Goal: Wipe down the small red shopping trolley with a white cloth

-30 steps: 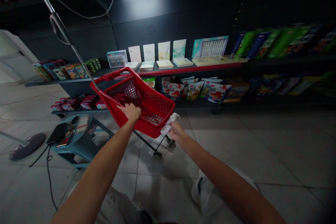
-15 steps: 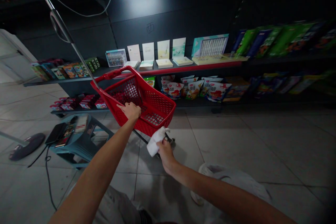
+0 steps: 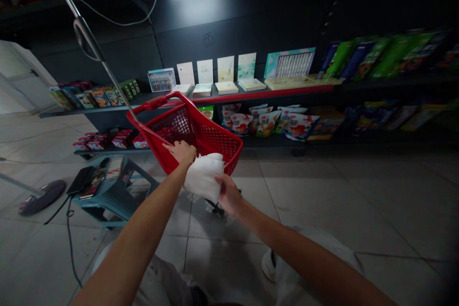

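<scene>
A red plastic shopping cart (image 3: 215, 136) with a mesh basket stands in front of me. My left hand (image 3: 182, 152) grips the near side rim of its basket, index finger lying along the edge. A white cloth (image 3: 204, 177), folded and softly rumpled, is pinched in my right hand (image 3: 228, 195). The cloth hangs in front of the basket's near end and hides part of it, close by my left hand. Whether the cloth touches the basket cannot be made out.
Behind the cart runs a dark shelf (image 3: 301, 90) with books, boxes and snack bags (image 3: 267, 122). To the left stands a blue-grey stool (image 3: 118, 201) with a black device and cable. A metal pole (image 3: 113, 76) crosses the upper left. My shoe (image 3: 268, 265) rests on the tiles.
My right hand has brought the cloth up and left, and it now appears spread wider across the cart's near end. My left hand stays on the rim. The view has shifted slightly.
</scene>
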Available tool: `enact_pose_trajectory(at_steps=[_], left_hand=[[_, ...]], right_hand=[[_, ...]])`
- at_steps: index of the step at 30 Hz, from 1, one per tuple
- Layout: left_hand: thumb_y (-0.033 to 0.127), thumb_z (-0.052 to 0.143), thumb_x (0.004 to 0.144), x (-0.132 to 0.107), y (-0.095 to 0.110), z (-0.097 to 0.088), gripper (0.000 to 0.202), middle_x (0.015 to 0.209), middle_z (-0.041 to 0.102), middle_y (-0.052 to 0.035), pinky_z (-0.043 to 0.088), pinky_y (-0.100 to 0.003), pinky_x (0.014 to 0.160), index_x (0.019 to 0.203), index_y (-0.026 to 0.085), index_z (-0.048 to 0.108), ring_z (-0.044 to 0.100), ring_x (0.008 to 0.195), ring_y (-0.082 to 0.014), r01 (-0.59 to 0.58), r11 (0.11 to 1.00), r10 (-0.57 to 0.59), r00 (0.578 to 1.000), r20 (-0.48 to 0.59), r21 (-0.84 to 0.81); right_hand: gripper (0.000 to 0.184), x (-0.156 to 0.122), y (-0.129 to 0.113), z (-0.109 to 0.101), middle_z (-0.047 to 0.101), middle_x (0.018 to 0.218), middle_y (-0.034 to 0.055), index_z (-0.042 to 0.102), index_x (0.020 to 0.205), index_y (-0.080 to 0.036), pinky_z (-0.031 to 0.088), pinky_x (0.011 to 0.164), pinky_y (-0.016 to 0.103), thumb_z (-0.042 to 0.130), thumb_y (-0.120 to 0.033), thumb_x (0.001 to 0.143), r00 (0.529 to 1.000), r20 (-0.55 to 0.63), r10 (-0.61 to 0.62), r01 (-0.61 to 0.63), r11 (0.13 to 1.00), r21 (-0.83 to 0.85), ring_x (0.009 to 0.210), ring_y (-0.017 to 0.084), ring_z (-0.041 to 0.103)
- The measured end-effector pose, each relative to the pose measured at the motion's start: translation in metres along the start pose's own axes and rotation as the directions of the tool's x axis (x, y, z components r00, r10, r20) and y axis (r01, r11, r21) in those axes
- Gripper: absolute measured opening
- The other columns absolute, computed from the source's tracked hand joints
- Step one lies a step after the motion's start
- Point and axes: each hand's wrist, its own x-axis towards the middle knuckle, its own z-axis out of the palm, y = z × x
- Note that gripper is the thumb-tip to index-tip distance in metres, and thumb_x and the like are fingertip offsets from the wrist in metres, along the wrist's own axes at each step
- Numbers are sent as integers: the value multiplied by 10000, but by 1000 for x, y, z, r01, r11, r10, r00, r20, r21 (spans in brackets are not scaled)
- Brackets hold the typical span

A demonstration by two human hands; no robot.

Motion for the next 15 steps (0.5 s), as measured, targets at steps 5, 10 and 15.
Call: enact_pose_trajectory(at_steps=[5,10,15], left_hand=[[337,553,873,-2,2,2,356,1383,609,-193,279,-702,1196,1125,193,758,116,1587,-471,25,999,-27,999,-45,-25],[350,551,871,-1,2,3,347,1384,615,-191,277,-708,1194,1109,208,760,53,1597,-472,30,999,-31,999,-43,-28],[352,542,877,-2,2,1,364,1400,607,-181,266,-704,1207,1131,208,759,22,1598,-469,28,999,-29,999,-31,-35]], right_hand=[[497,4,-4,1,747,811,30,662,1024,-211,613,743,339,850,-372,594,1000,7,-16,16,995,-102,931,272,738],[501,30,-21,-18,768,927,67,667,1080,-186,617,754,351,826,-380,646,932,-225,-283,240,950,-202,911,262,739],[440,70,-70,-65,733,1125,93,666,1178,-163,555,932,341,621,-375,795,511,-449,-733,516,679,-522,1069,217,695]])
